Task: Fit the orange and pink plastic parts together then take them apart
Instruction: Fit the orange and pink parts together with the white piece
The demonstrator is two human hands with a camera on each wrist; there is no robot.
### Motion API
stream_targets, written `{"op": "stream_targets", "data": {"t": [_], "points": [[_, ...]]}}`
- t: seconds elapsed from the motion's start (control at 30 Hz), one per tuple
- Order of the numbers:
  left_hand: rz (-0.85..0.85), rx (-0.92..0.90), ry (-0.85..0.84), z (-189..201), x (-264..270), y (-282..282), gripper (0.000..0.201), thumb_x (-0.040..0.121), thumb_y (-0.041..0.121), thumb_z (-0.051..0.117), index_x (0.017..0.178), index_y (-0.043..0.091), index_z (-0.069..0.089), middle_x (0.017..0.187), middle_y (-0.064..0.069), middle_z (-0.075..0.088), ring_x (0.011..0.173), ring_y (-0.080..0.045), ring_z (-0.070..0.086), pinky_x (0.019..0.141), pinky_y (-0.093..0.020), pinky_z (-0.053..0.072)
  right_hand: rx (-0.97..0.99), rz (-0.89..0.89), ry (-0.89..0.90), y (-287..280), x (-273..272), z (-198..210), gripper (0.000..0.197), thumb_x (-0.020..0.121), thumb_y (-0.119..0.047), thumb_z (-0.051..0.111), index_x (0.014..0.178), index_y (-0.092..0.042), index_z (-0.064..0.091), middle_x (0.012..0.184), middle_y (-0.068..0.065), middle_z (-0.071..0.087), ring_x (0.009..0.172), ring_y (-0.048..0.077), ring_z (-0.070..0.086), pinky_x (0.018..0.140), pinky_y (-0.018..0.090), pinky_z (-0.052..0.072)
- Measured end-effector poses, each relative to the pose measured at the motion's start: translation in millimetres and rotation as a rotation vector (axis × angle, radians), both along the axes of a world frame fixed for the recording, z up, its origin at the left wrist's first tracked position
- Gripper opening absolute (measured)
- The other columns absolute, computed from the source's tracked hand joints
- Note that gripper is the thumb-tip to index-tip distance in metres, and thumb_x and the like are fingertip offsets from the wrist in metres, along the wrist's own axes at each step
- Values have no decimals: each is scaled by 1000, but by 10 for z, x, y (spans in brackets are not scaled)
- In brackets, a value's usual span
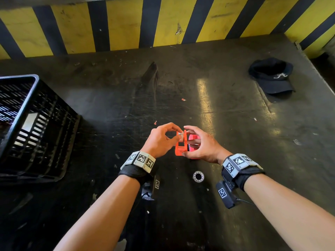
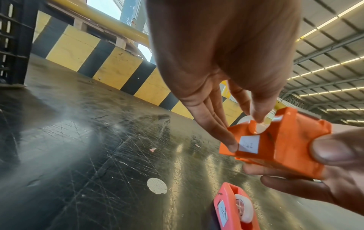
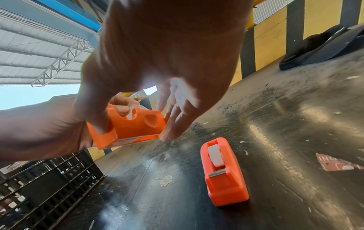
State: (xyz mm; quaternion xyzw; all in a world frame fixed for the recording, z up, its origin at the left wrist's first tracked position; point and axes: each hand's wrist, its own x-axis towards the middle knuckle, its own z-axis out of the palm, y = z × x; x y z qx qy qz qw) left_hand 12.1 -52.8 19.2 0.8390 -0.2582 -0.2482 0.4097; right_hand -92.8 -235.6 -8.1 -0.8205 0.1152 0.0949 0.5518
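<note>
My right hand (image 1: pixel 187 140) grips the orange plastic part (image 1: pixel 180 147), a tape-dispenser body, above the table, thumb on one side and fingers on the other (image 3: pixel 167 133). My left hand (image 1: pixel 178 132) pinches a small white spool (image 2: pixel 258 127) sitting in the notch at the top of the orange part (image 2: pixel 285 140); its other fingers touch the side by a white label. The pink part (image 1: pixel 194 137), a like dispenser with a white wheel, lies on the table under my right hand (image 3: pixel 222 175), apart from the orange part (image 3: pixel 133 129).
A black slatted crate (image 1: pixel 27 124) stands at the left. A black cap (image 1: pixel 272 77) lies at the far right. A small clear ring (image 1: pixel 198 176) rests on the dark scratched table (image 1: pixel 108 105) near my right wrist. A yellow-and-black striped wall (image 1: pixel 126 24) closes the back.
</note>
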Motion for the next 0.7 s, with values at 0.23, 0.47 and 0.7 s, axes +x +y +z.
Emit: {"op": "stream_targets", "data": {"t": [0.23,0.47,0.7], "points": [[-82,43,50,68,10,10,8,92,28,74,98,29,69,112,14,71,87,-13,76,85,-45,63,-4,-18,22,-12,-12,-43,94,68,-24,95,148,-26,47,126,-10,62,111,4,66,98,28,54],[-257,11,129,201,-14,89,6,94,18,70,98,23,70,113,1,74,86,-13,78,89,-45,63,16,-33,39,-64,-16,-86,94,67,-28,95,149,-26,49,132,0,63,115,11,67,101,33,55],[-287,25,178,195,-73,159,14,86,15,79,92,27,74,123,12,67,99,-8,73,90,-31,63,14,-37,53,-54,-21,-112,89,68,-18,94,146,-25,52,129,-2,65,108,5,70,100,32,57]]}}
